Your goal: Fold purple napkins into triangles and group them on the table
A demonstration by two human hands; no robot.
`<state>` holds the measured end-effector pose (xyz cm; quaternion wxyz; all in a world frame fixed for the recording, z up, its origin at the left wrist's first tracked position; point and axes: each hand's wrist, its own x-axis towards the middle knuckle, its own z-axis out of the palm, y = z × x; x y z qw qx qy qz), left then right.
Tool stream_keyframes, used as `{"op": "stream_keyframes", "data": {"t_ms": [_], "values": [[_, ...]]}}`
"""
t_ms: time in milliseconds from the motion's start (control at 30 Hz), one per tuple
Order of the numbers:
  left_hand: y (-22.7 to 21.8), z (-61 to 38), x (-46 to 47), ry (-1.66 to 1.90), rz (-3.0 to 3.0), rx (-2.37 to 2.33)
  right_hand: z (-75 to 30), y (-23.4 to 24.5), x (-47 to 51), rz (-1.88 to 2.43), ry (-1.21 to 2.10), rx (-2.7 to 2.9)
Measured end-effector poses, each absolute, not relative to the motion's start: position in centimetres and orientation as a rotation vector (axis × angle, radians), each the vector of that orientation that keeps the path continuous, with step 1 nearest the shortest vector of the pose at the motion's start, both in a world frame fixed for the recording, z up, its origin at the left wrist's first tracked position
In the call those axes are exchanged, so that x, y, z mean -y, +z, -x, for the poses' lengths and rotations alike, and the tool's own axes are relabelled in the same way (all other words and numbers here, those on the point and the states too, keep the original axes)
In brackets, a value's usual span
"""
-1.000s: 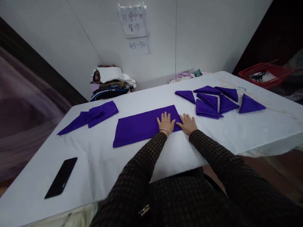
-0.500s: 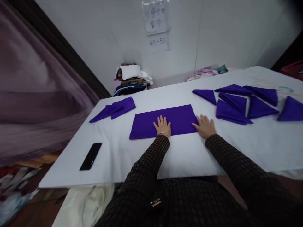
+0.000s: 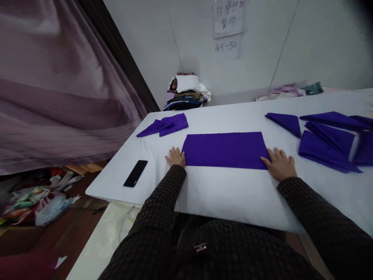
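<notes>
A purple cloth napkin [image 3: 224, 149], folded into a long rectangle, lies flat on the white-covered table [image 3: 227, 190] before me. At its left end my left hand [image 3: 176, 157] rests with fingers spread, the thumb side touching the edge. My right hand [image 3: 280, 164] lies at the opposite end, open, its thumb on the near right corner. To the right are several purple napkins folded into triangles [image 3: 326, 144]. Two more purple pieces [image 3: 164, 125], one pointed and one squarish, overlap at the back left.
A black phone [image 3: 135, 173] lies on the table's left part. Behind the table stands a stack of folded clothes [image 3: 186, 93], with crumpled fabric [image 3: 282, 91] farther right. A handwritten sign [image 3: 229, 19] hangs on the wall. Left is a draped curtain [image 3: 58, 89]; bags [image 3: 49, 206] lie on the floor.
My left hand has moved from the middle of the napkin to its left end. The right hand stays at the right end. The view has swung left.
</notes>
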<state>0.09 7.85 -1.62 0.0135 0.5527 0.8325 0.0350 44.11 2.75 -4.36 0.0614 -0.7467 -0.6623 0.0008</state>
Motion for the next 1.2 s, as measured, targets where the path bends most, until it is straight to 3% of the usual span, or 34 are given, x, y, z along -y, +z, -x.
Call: {"op": "stream_keyframes", "data": {"t_ms": [400,567,767,967,1200], "values": [[-1.4,0.2,-7.8,0.122,-1.687,-2.530,-44.1,-4.2,-2.8,2.295,0.017,2.013],[-1.4,0.2,-7.9,0.120,-1.681,-2.514,-42.2,-1.9,-3.3,2.311,0.013,1.937],[-1.6,0.1,-7.9,0.137,-1.698,-2.517,-27.5,2.0,-5.7,1.870,0.005,2.212],[-1.5,0.5,-7.8,0.022,-1.709,-2.490,-11.1,1.0,-7.6,1.511,0.213,2.357],[-1.8,0.8,-8.0,0.000,-1.714,-2.468,-8.6,-1.3,-8.2,1.504,0.208,2.264]]}}
